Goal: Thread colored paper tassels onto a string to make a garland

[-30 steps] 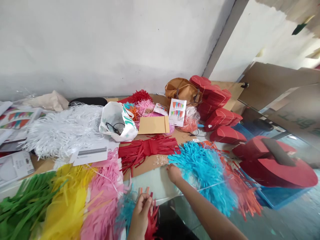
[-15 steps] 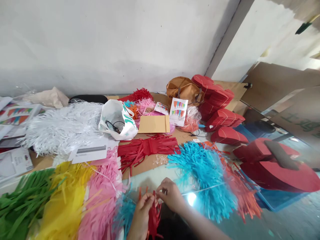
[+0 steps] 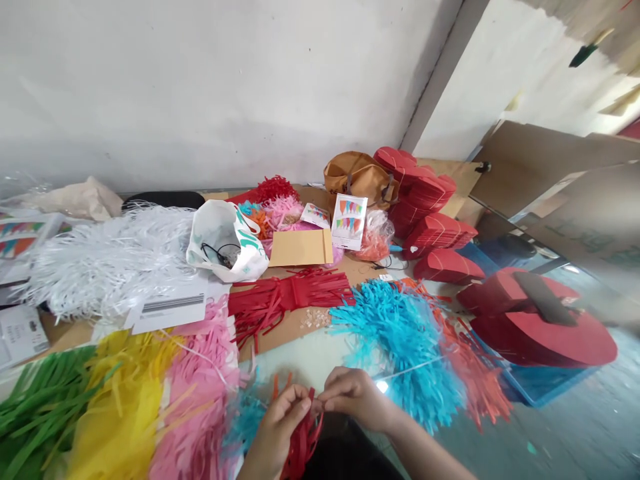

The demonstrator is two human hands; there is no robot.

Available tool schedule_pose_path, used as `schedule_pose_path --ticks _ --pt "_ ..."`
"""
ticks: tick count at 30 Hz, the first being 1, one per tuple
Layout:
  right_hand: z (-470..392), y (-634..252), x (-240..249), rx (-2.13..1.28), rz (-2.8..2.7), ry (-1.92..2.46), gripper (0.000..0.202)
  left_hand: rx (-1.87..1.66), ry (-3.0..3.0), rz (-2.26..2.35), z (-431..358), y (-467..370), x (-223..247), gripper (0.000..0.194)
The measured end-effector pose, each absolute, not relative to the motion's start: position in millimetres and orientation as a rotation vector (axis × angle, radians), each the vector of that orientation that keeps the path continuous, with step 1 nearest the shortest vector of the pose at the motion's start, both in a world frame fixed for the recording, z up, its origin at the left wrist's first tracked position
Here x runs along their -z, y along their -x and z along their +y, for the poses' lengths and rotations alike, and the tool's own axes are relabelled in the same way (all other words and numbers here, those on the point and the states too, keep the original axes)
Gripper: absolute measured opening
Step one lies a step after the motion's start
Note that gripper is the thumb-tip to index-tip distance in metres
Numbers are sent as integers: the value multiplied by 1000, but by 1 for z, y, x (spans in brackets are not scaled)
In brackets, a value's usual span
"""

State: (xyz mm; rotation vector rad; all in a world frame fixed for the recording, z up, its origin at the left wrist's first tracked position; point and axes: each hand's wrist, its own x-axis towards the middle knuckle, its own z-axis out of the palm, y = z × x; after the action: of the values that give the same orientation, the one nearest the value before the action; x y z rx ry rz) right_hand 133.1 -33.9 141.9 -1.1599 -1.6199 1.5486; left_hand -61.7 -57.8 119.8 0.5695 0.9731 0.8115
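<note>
At the front edge of the table, my left hand (image 3: 281, 421) is closed on a red paper tassel (image 3: 301, 440), whose strips hang down below the fingers. My right hand (image 3: 354, 398) meets it at the tassel's top, thumb and fingers pinched at the red strip there; exactly what it grips is too small to make out. Beyond the hands a bundle of red tassels (image 3: 293, 295) lies on cardboard, with small clear pieces (image 3: 316, 319) beside it. Blue tassels (image 3: 400, 347) spread to the right of my right hand, and pink tassels (image 3: 200, 393) lie left of my left hand.
Yellow tassels (image 3: 127, 400), green tassels (image 3: 43, 407) and white tassels (image 3: 115, 257) cover the left side. A white bag (image 3: 227, 243), a cardboard piece (image 3: 301, 248) and a printed card (image 3: 349, 222) stand farther back. Stacked red paper shapes (image 3: 433, 230) and a blue crate (image 3: 545, 387) are at right.
My right hand has come down to the tassel's top and its fingers now meet my left hand's. The tassel has shifted slightly left with my left hand; the view has turned a little.
</note>
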Motion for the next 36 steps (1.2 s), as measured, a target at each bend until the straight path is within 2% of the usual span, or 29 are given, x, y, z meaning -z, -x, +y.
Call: schedule_pose_path --ticks 9,16,21,36 --pt "-52 -119 -146 -1279 -1673 1234 20 -814 -570 958 -60 63 -127 42" --pt "-54 -110 -139 -1426 -1141 1220 18 -870 -1198 1240 -66 66 -146 30" --pt "-55 -107 -150 -1394 -1196 1228 19 -897 -1359 1273 -69 66 -153 22" --pt "-65 -97 -149 -1359 -1261 1270 17 -1119 -2052 1299 -66 75 -148 15"
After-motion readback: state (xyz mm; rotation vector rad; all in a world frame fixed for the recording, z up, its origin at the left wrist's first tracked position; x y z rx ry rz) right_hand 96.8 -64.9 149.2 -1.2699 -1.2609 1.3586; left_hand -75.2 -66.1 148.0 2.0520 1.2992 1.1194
